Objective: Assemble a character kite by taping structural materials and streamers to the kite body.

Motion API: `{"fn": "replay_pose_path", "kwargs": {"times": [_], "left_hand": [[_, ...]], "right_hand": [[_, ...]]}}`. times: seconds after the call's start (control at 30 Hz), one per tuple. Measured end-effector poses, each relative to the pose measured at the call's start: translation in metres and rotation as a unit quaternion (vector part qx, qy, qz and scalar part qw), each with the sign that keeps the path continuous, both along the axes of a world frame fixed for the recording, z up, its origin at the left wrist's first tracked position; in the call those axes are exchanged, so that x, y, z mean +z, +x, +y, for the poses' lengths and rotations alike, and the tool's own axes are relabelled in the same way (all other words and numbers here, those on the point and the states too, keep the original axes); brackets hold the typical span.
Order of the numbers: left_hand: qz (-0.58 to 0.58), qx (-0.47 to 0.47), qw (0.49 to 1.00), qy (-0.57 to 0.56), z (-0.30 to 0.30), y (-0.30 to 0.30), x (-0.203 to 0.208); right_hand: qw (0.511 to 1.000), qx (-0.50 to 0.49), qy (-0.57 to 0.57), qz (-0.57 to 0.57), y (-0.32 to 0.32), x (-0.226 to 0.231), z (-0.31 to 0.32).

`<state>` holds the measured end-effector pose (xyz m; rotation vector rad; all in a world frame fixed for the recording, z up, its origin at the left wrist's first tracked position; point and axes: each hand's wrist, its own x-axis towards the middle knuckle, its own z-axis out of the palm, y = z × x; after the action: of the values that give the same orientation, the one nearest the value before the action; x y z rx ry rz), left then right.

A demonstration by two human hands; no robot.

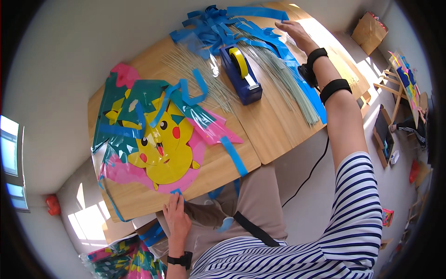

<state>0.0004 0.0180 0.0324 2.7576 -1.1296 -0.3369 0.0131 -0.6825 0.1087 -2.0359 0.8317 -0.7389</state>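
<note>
A yellow cartoon-character kite (pixel 160 160) of thin shiny film, with pink and dark green parts, lies on the left of the wooden table. Its lower edge is near my left hand (pixel 177 216), whose fingers are closed at a short blue strip (pixel 175 191) by the table's front edge. My right hand (pixel 298 35) reaches to the far side, fingertips closed at the end of a long flat blue ribbon (pixel 258 12). That ribbon runs left to a tangled heap of blue ribbons (pixel 209 25). Below my right hand lies a bundle of thin pale rods (pixel 283 79).
A dark blue tape dispenser (pixel 242 76) with yellow tape stands mid-table. Another blue strip (pixel 234 156) hangs over the table's front edge (pixel 261 162). More folded kites (pixel 125 258) lie at lower left. A black cable (pixel 316 165) trails on the right. Another person's sleeve (pixel 413 135) shows at far right.
</note>
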Motion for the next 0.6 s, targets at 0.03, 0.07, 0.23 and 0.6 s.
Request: {"fn": "replay_pose_path", "kwargs": {"times": [0.03, 0.07, 0.23, 0.6], "left_hand": [[0.002, -0.003, 1.000, 0.005, -0.002, 0.000, 0.002], [0.001, -0.009, 1.000, 0.002, -0.002, 0.002, 0.001], [0.000, -0.019, 1.000, -0.007, 0.002, 0.002, -0.003], [-0.015, -0.015, 0.999, -0.041, 0.008, 0.002, -0.013]], "right_hand": [[0.996, -0.006, 0.055, 0.076, -0.018, -0.017, -0.001], [0.986, 0.005, 0.087, 0.144, -0.037, -0.034, -0.011], [0.972, -0.105, 0.106, 0.182, -0.072, -0.069, 0.011], [0.959, 0.017, 0.282, 0.035, -0.038, -0.047, 0.160]]}}
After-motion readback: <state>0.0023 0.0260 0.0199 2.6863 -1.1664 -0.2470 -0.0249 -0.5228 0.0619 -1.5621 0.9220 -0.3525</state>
